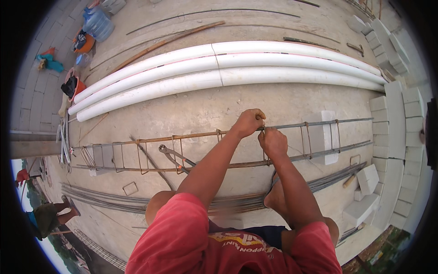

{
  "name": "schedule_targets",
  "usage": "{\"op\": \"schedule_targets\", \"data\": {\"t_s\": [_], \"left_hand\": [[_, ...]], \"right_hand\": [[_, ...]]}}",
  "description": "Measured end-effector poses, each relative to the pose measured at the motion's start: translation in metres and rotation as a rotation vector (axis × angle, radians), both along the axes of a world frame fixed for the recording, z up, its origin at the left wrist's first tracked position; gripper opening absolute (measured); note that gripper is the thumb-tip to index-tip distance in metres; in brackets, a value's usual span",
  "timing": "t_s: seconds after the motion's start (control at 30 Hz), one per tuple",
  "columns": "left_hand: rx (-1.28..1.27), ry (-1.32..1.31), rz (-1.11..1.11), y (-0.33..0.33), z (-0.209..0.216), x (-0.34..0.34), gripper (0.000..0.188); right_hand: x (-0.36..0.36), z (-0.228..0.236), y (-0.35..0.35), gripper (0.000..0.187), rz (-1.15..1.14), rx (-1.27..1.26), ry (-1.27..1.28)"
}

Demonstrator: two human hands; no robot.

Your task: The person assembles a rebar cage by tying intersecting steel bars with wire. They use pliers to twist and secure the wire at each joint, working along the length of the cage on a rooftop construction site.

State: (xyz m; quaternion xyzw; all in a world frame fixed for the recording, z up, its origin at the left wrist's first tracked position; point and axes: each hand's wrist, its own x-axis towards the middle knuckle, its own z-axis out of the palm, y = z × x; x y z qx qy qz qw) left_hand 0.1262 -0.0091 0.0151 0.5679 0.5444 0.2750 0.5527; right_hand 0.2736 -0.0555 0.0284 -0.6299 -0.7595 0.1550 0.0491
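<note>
A long rebar cage (196, 135) of brown and grey bars with square stirrups (181, 148) lies crosswise in front of me. My left hand (250, 122) is at its far bar, fingers curled in a pinch. Close beside it on the right, my right hand (274, 142) is also closed, with its fingertips against the same bar. Whatever thin piece the fingers hold is too small to make out. A pair of pincers (169, 151) with orange-marked handles lies across the cage, left of my left forearm, which hides part of the near bar.
White pipes (150, 91) lie beyond the cage. Pale blocks (329, 132) sit under it, and more blocks (396, 123) are stacked at right. Loose rebar (109, 201) runs beneath my legs. A person (48, 219) stands at far left, below a blue water jug (98, 25).
</note>
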Motion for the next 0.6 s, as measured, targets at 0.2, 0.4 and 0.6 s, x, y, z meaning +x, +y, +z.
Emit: {"op": "schedule_targets", "data": {"t_s": [0.2,0.4,0.6], "left_hand": [[-0.105,-0.117,0.06,0.0,-0.004,0.0,0.026],[0.04,0.034,-0.044,0.002,0.007,0.006,0.026],[-0.05,0.017,-0.031,0.002,0.016,0.003,0.024]], "right_hand": [[0.002,-0.003,0.0,0.025,0.015,0.042,0.007],[0.007,0.006,0.007,0.021,0.11,-0.037,-0.053],[0.023,0.073,0.06,0.015,0.541,-0.186,-0.438]]}}
